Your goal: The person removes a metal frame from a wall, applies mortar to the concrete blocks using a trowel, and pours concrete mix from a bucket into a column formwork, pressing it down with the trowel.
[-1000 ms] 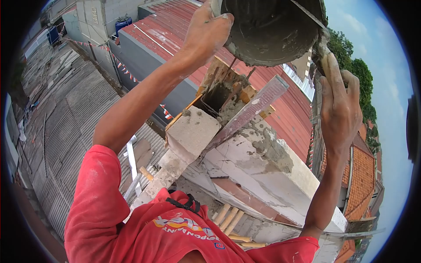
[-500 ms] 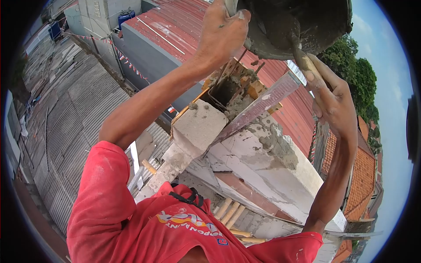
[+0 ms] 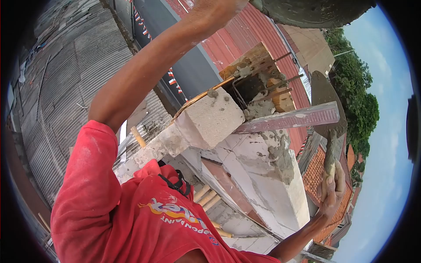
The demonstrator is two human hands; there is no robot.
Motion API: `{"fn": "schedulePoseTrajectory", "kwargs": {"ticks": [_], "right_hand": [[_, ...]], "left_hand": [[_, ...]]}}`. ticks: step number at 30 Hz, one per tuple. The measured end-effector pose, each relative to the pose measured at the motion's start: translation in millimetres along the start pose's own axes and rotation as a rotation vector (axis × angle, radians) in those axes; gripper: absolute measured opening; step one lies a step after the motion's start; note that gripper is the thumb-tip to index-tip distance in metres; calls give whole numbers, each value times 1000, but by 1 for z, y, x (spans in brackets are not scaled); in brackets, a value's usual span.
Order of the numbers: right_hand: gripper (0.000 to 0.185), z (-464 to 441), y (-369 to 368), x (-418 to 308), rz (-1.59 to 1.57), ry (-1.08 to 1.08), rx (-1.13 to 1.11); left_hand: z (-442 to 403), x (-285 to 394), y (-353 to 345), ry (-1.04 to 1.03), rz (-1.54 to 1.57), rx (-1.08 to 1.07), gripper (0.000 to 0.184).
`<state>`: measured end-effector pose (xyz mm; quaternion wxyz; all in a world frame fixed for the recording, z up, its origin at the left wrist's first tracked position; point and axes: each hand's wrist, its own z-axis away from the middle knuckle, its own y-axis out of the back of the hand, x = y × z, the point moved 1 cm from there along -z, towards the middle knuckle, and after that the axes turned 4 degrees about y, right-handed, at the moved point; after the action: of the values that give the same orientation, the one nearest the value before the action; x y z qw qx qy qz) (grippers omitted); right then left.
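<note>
My left hand is at the top edge, its fingers cut off by the frame. Beside it a mortar-caked bucket hangs tilted in the air, held up by that hand. On the right, my right hand is wrapped round the handle of a trowel, blade upward, with wet mortar near its neck. A long pinkish straight bar lies across the wall top, in front of part of the blade. Left of the trowel is a wooden form with mortar on its boards and rods sticking out.
A pale block adjoins the form, above a mortar-splashed wall. Corrugated roofing spreads far below on the left, red roofing behind. Bamboo poles lie below near my shirt. Trees and tiled roofs stand at right.
My right hand has drawn the trowel out of the bucket, down and to the right. The bucket and left hand sit higher in view, mostly out of frame. The view has shifted and turned.
</note>
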<state>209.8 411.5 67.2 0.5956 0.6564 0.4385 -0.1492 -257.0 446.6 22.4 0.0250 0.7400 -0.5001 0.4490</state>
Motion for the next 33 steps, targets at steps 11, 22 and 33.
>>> {"fn": "schedulePoseTrajectory", "kwargs": {"ticks": [11, 22, 33], "right_hand": [[51, -13, 7, -67, 811, 227, -367], [45, -39, -11, -5, 723, 205, -316], [56, -67, 18, -25, 476, -20, -520]], "left_hand": [[82, -20, 71, 359, 172, 272, 18], [134, -46, 100, 657, 201, 454, 30], [151, -50, 96, 698, 222, 446, 24]]}}
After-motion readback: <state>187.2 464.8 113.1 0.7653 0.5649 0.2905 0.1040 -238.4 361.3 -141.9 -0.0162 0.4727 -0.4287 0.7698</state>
